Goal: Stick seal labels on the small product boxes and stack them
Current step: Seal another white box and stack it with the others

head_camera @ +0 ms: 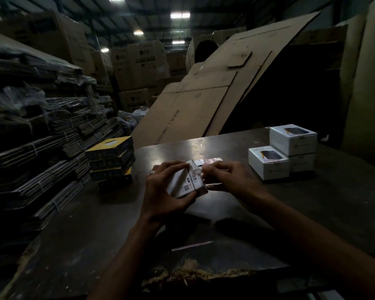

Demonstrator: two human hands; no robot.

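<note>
Dim warehouse, cartons stacked to the roof at the far end; I log the following from the head view.

Counter [312, 213]: dark, worn top, chipped along its near edge.

Small white box [187, 182]: held above the counter's middle, tilted, long axis running from near right to far left, printed code face turned up toward me. My left hand [162, 189] grips it, fingers curled over the far side and thumb under the near edge. My right hand [227, 178] pinches at the box's far right corner, where a seal label [196, 172] sits on the edge; I cannot tell whether the label is fully pressed down.

Label sheet [210, 161]: lies flat on the counter just beyond the hands, partly hidden by them.

White boxes, stacked [292, 139]: two high at the right far side, a third white box [268, 162] just beside them, nearer and left.

Yellow-and-black boxes [110, 161]: pile at the counter's left edge.

Flattened cardboard bundles [41, 137]: stacked left of the counter. Large cardboard sheet [214, 87]: leaning beyond the counter's far edge.
</note>
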